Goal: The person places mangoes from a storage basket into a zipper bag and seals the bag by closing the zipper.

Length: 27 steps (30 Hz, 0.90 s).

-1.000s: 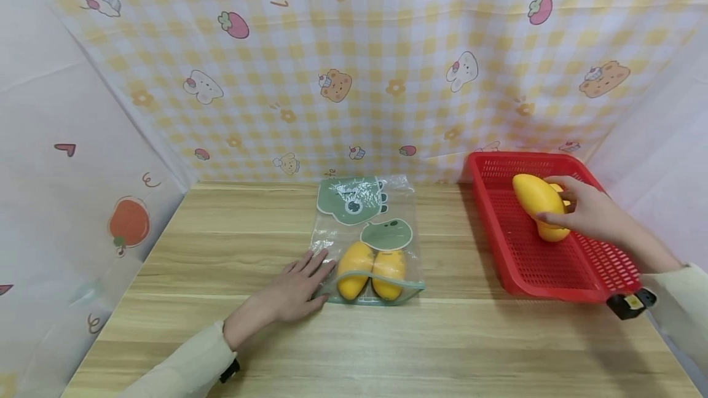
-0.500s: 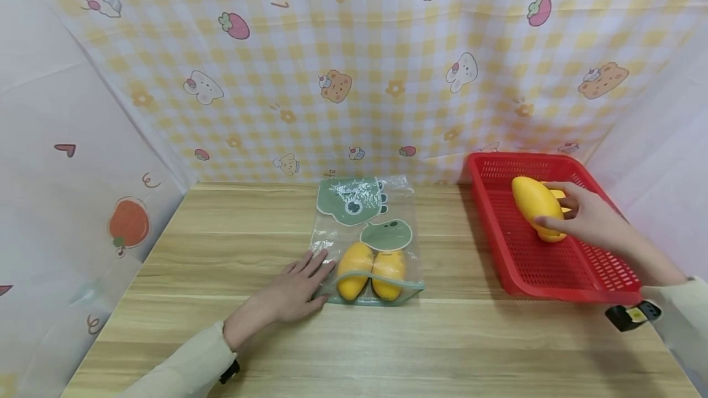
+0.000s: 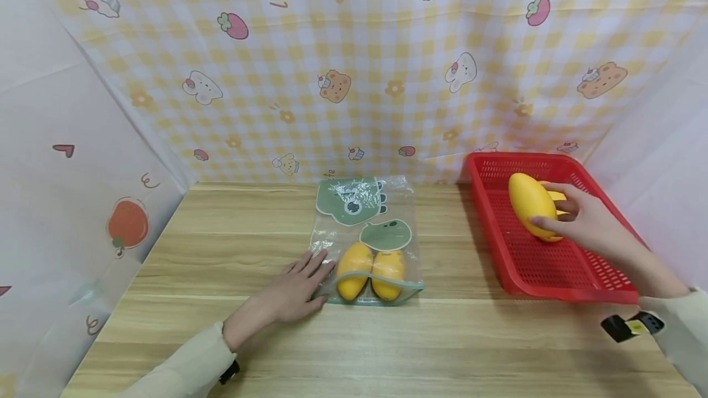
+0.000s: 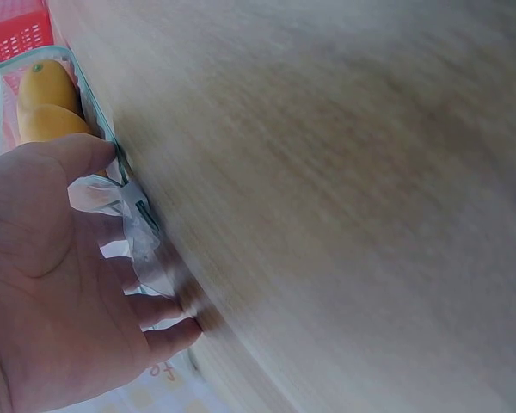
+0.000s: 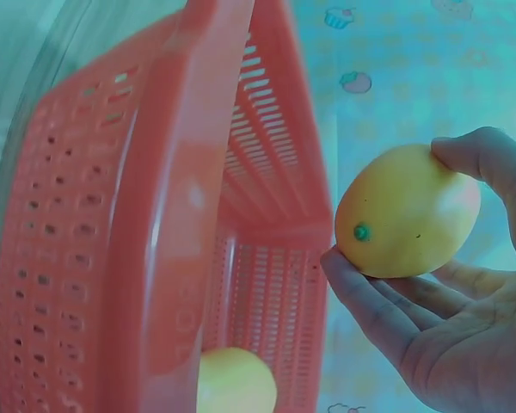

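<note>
Over red basket (image 3: 575, 293), right grip (image 3: 586, 215) holding mango (image 3: 525, 201); left grip (image 3: 293, 290) spread, at bag (image 3: 385, 235) edge

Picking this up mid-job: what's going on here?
A person's right hand holds a mango over the red basket, where at least one more mango lies. Their left hand rests at the left edge of a clear printed zip bag with two mangoes inside. The bag lies on the wood-grain table, left of the basket.
</note>
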{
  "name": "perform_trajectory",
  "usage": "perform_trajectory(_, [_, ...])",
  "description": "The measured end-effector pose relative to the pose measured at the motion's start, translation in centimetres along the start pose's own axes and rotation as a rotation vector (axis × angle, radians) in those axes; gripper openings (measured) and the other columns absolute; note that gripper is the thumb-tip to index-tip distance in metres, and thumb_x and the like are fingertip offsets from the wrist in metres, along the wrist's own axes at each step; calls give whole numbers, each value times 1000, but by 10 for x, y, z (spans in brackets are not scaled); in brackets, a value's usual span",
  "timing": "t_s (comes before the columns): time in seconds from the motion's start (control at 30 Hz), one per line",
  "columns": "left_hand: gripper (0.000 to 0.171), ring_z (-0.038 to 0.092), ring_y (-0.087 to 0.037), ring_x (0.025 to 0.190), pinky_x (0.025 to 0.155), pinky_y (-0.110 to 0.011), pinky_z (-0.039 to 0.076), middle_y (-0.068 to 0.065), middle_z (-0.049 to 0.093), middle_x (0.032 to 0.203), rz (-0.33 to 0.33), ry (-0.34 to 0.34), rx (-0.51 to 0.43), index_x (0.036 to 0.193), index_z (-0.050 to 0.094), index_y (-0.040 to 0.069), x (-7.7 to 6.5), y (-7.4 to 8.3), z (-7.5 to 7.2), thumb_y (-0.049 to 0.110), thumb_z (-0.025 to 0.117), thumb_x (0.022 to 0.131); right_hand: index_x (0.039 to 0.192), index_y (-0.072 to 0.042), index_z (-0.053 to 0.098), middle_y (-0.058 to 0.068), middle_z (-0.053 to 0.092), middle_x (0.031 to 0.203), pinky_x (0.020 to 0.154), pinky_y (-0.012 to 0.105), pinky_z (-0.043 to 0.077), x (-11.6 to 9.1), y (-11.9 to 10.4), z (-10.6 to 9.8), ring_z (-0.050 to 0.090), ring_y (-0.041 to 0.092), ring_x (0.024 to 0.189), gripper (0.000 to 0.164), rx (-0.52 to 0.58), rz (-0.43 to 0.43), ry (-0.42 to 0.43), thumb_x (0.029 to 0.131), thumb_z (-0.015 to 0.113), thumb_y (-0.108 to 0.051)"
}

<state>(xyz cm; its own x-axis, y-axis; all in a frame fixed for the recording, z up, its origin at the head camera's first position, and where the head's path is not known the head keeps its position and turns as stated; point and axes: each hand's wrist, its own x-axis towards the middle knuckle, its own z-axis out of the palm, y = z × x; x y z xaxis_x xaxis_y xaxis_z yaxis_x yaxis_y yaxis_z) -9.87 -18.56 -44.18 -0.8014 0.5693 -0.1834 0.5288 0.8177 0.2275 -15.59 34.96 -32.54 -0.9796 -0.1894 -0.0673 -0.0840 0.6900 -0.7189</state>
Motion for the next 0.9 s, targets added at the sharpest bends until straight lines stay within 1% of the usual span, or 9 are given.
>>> perform_trajectory(0.13, [66,17,-46,148,114,-61,26,-19,18,165,0,0,-3,160,33,8,0,0,0,41,52,105,158,-5,28,29,47,142,73,29,58,-4,-3,1,47,51,127,79,35,0,22,98,71,-33])
perform_trajectory(0.27, [66,16,-45,148,114,-61,26,-19,18,166,-2,-1,-4,160,32,8,0,0,1,41,52,105,157,-8,32,25,51,140,73,30,59,-8,-7,4,59,20,116,74,78,-3,48,98,70,-32])
perform_trajectory(0.37, [66,16,-45,149,114,-61,26,-19,18,166,-6,-2,-3,160,33,8,0,0,1,41,52,105,156,-9,33,23,53,137,74,31,60,-10,-13,7,58,-2,104,72,109,-1,62,98,70,-31])
perform_trajectory(0.4, [66,16,-45,149,114,-61,26,-19,18,166,-7,-2,-3,160,33,8,0,0,1,41,51,105,156,-9,33,22,53,137,73,31,60,-11,-14,8,58,-5,102,72,115,-2,65,98,70,-30])
perform_trajectory(0.5, [67,16,-45,149,115,-61,26,-19,18,166,-10,-3,0,160,33,8,0,0,1,41,51,105,157,-7,32,20,53,136,73,32,60,-12,-17,11,58,-6,101,72,139,-10,64,99,70,-27])
perform_trajectory(0.57, [67,17,-45,148,114,-61,26,-19,18,166,-9,-3,1,160,32,8,-1,0,1,41,51,105,157,-5,30,13,54,133,72,33,61,-13,-18,12,59,-6,101,72,152,-26,59,100,69,-24])
perform_trajectory(0.67, [67,17,-45,148,114,-61,26,-19,18,166,-9,-4,1,160,32,8,-1,0,1,41,51,105,157,-6,30,2,58,126,72,35,61,-13,-18,14,62,-3,101,70,191,-36,50,100,68,-21])
perform_trajectory(0.77, [67,17,-45,148,114,-61,26,-19,18,166,-9,-2,-2,160,32,8,-1,0,1,41,52,105,155,-11,34,-7,60,122,72,36,61,-14,-20,17,64,0,102,64,242,-46,35,101,67,-19])
perform_trajectory(0.9, [67,16,-45,148,114,-61,25,-19,18,166,-11,0,-6,160,32,8,-1,0,1,41,52,105,148,-16,39,-9,61,122,75,37,61,-15,-24,22,66,3,103,55,297,-53,17,101,67,-15])
